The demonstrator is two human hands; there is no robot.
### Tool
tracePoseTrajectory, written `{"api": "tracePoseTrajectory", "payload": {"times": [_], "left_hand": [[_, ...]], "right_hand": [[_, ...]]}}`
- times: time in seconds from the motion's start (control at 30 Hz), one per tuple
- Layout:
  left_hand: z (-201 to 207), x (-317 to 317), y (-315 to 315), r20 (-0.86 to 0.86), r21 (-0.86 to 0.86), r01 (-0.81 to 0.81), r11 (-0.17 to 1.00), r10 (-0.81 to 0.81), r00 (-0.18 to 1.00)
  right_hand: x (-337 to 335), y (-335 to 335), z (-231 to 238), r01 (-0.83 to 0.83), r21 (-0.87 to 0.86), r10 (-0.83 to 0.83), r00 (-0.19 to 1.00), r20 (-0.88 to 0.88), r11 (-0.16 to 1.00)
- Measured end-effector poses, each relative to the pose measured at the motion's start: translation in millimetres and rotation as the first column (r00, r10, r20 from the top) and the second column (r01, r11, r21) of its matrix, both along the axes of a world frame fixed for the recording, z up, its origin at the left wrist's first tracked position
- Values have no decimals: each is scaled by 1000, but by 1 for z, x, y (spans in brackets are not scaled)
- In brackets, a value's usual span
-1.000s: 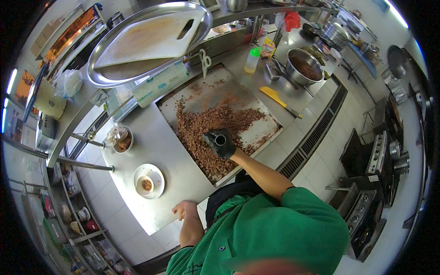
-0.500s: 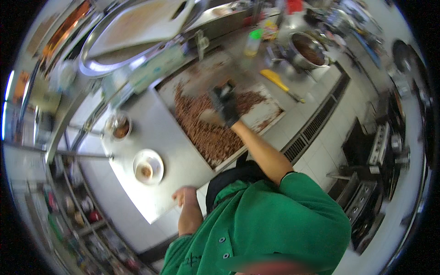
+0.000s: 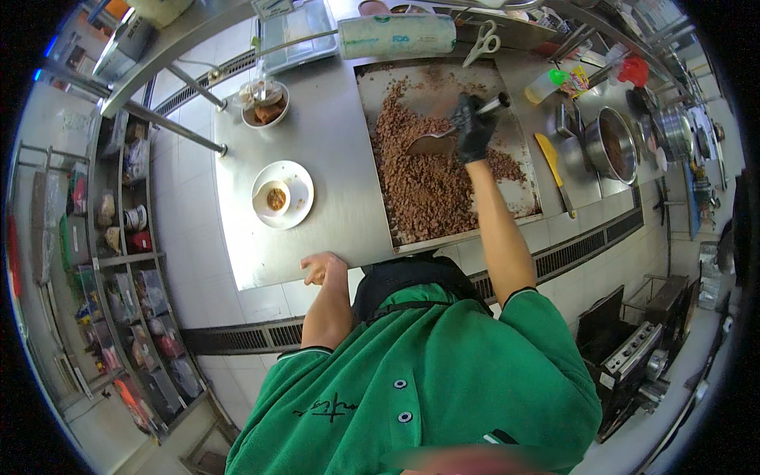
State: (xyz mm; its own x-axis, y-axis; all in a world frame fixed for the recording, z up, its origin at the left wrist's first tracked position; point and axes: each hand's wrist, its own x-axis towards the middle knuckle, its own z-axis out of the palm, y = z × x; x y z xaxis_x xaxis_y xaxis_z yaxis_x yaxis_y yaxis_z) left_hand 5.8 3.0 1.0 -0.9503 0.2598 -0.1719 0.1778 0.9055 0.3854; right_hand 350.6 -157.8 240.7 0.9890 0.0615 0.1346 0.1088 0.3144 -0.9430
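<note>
One scoop (image 3: 430,143), pinched in our right grip (image 3: 475,128), amid crumbs (image 3: 427,194) on one tray (image 3: 518,136); our left grip (image 3: 325,269), loosely parted, at the desk (image 3: 332,150) edge; around: one plate (image 3: 304,198), one bottle (image 3: 543,87), one pot (image 3: 615,142).

White scissors (image 3: 480,49), green-capped bottle (image 3: 543,89), plate (image 3: 305,196)

- Pale square tiles (image 3: 186,214) cover the floor (image 3: 194,297).
- A dark drain grate (image 3: 245,339) runs along the near side of a steel table (image 3: 336,158).
- Well-filled metal shelves (image 3: 127,260) stand along the left side.
- A steel-fronted stove (image 3: 633,347) stands at the near right.
- Light (image 3: 241,265) whitens the table's left edge.
</note>
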Motion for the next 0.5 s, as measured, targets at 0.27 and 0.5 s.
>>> {"api": "tracePoseTrajectory", "payload": {"times": [0.27,0.5], "left_hand": [[-5,-4,1,-19,12,8,1000,-8,1000],[-4,-4,3,-32,5,72,997,-71,997]], "right_hand": [[73,18,-4,-158,394,86,977,195,905],[134,108,-86,90,110,-125,920,371,990]]}}
